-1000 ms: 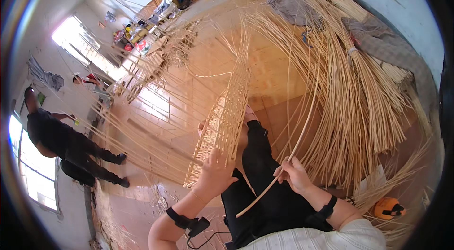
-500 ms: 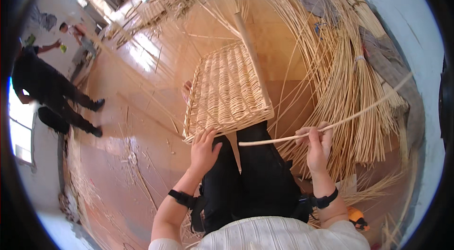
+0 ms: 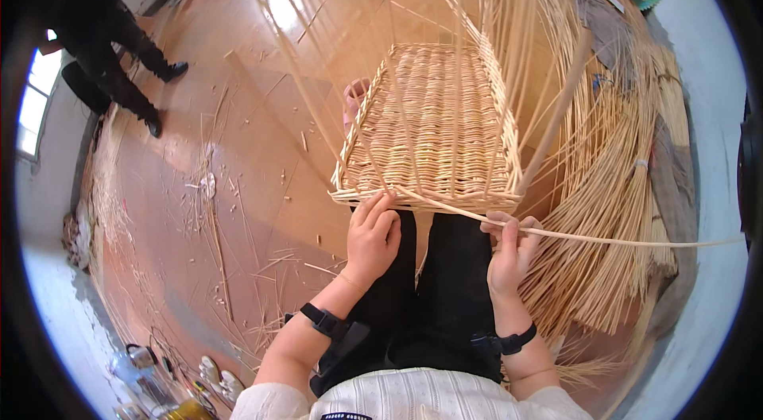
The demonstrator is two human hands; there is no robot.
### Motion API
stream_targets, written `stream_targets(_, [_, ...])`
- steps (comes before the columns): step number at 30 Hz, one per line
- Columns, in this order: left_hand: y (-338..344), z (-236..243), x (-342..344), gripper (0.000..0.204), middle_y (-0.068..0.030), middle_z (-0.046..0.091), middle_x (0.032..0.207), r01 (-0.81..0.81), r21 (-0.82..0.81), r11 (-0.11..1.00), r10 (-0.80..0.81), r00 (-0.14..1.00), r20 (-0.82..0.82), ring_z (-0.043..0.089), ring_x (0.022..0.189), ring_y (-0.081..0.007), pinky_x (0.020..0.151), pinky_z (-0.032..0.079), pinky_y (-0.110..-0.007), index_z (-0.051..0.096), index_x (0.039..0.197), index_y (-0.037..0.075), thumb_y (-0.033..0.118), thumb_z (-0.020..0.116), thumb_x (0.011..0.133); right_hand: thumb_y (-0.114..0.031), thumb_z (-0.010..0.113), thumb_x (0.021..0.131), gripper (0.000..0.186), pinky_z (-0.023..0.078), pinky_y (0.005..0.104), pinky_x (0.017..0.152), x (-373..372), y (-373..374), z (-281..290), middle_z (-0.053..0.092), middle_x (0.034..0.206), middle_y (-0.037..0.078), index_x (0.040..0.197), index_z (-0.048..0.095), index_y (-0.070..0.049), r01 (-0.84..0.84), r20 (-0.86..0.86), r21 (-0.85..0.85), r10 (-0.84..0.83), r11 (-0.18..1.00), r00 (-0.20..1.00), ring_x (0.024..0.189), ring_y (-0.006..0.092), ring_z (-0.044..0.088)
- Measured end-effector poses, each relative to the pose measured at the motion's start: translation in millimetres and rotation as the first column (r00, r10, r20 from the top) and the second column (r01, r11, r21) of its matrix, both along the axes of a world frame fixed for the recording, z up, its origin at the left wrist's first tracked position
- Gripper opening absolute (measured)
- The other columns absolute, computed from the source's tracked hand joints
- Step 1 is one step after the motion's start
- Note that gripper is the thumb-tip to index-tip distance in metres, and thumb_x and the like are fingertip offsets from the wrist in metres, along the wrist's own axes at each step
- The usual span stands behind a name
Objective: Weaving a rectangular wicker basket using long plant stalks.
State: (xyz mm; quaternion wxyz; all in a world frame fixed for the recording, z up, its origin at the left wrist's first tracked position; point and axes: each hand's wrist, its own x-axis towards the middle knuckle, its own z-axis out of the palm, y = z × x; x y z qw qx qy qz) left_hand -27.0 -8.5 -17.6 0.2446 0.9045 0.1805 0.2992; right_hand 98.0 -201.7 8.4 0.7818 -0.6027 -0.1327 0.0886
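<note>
A partly woven wicker basket (image 3: 433, 114) rests over my lap, its flat woven base facing me and upright stakes rising around its edges. My left hand (image 3: 373, 236) is closed on its near edge, fingertips over the rim. A long pale willow rod (image 3: 620, 241) lies in my right hand (image 3: 510, 255), pinched between thumb and fingers just off the near right corner. The rod's left end reaches in among the near-edge stakes beside my left fingertips. Whether those fingertips also touch the rod, I cannot tell. A thicker pole (image 3: 560, 110) slants up from the right corner.
A big heap of willow rods (image 3: 612, 237) lies at the right, with grey cloth (image 3: 608, 27) on it. Offcuts (image 3: 226, 261) litter the floor at left. A person in dark clothes (image 3: 103, 30) stands far left. A plastic bottle (image 3: 131, 364) and other items lie lower left.
The basket has turned more square to me and sits farther right in view. My right hand has brought the rod's left end up to the basket's near edge. My left hand stays on that edge.
</note>
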Motion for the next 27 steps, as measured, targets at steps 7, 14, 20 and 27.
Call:
stream_targets(7, [6.9, 2.3, -11.3, 0.012, -0.0114, 0.064, 0.126, 0.013, -0.071, 0.997, -0.013, 1.000, 0.012, 0.053, 0.127, -0.0332, 0.108, 0.037, -0.049, 0.062, 0.091, 0.006, 0.002, 0.068, 0.081, -0.014, 0.041, 0.106, 0.009, 0.055, 0.0374, 0.083, 6.7, 13.4, -6.0, 0.066, 0.104, 0.020, 0.109, 0.034, -0.010, -0.047, -0.129, 0.086, 0.058, 0.995, 0.990, 0.088, 0.0239, 0.067])
stream_targets(14, [29.2, -4.5, -15.4, 0.012, -0.0090, 0.066, 0.114, -0.103, -0.021, 0.995, 0.103, 0.995, 0.001, 0.057, 0.113, -0.0306, 0.106, 0.038, -0.047, 0.060, 0.088, 0.005, 0.002, 0.066, 0.079, -0.015, 0.044, 0.105, 0.011, 0.055, 0.0367, 0.084, 2.7, 18.2, -2.7, 0.065, 0.107, 0.019, 0.109, 0.035, -0.009, -0.077, -0.109, 0.049, 0.082, 0.996, 0.991, 0.090, 0.0235, 0.066])
stream_targets(20, [26.4, 5.8, -16.4, 0.012, -0.0093, 0.066, 0.112, -0.112, 0.006, 0.994, 0.112, 0.992, -0.057, 0.058, 0.111, -0.0291, 0.105, 0.039, -0.046, 0.061, 0.091, 0.005, 0.003, 0.065, 0.079, -0.013, 0.044, 0.105, 0.008, 0.048, 0.0338, 0.089, 24.9, 10.1, -14.5, 0.066, 0.106, 0.016, 0.105, 0.037, -0.010, -0.143, -0.027, -0.113, 0.141, 0.983, 0.990, 0.093, 0.0193, 0.061])
stream_targets(27, [18.5, 14.7, 11.3, 0.015, -0.0084, 0.069, 0.101, -0.055, -0.307, 0.950, 0.094, 0.989, 0.114, 0.064, 0.100, -0.0253, 0.112, 0.030, -0.048, 0.061, 0.098, 0.006, 0.008, 0.065, 0.084, -0.011, 0.045, 0.104, 0.009, 0.045, 0.0333, 0.093, 22.2, 7.5, -11.4, 0.065, 0.109, 0.016, 0.106, 0.036, -0.011, -0.172, 0.010, -0.104, 0.173, 0.980, 0.985, 0.098, 0.0184, 0.058])
